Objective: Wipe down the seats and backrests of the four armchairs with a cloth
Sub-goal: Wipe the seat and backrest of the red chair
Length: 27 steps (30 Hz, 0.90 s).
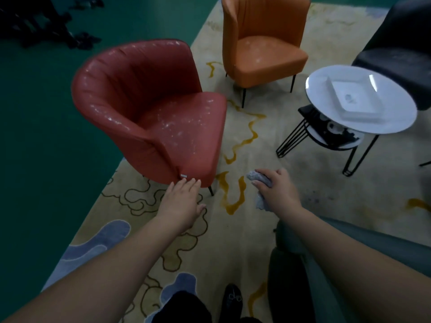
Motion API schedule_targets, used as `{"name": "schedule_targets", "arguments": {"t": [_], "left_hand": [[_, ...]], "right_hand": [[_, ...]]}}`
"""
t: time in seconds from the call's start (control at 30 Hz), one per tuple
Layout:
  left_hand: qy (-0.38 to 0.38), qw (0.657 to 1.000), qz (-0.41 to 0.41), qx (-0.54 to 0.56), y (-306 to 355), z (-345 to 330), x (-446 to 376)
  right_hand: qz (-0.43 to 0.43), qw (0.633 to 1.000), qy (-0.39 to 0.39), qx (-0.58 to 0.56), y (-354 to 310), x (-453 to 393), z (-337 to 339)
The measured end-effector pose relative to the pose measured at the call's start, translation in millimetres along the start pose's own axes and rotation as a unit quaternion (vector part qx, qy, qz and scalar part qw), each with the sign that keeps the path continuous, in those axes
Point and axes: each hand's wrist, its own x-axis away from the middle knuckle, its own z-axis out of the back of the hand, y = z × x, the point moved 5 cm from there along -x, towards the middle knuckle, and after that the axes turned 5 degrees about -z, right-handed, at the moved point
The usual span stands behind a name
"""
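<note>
I see the cloth [260, 179], a small grey wad, bunched in my right hand [276, 190], whose fingers are curled round it with one end poking out past the fingertips and another scrap hanging below the palm. It hovers over the rug just to the right of the red armchair [149, 108], near that chair's front corner and not touching it. My left hand [183, 202] reaches toward the same chair with fingers straight and relaxed, holding nothing; the fingertips sit at the lower front edge of the seat base, by a small pale tag, though I cannot tell whether they actually touch the upholstery.

The red armchair stands half on the patterned rug [245, 141] and half by the green floor [46, 159], its seat and curved backrest speckled with whitish marks. Behind it and to the right stands the orange armchair [263, 43], with similar pale smudges on its seat. Farther right of the red chair is a round white table [326, 113] on black wire legs, carrying a square white dish [354, 99], with a lower shelf of dark items beneath. Beyond that table sits a dark armchair [401, 43]. Nearest me, right of the red chair, a grey-green armchair [363, 241] lies under my right forearm. A black shoe [232, 299] shows at the bottom edge.
</note>
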Motion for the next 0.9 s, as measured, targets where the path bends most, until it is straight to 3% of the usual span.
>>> {"name": "schedule_targets", "arguments": {"t": [0.53, 0.9], "left_hand": [[-0.006, 1.0, -0.02, 0.007, -104, 58, -185], [-0.006, 1.0, -0.017, 0.017, -128, 80, -304]], "right_hand": [[-0.037, 0.998, 0.058, -0.004, -95, -177, 4], [-0.042, 0.997, 0.059, 0.006, -113, -298, 7]]}}
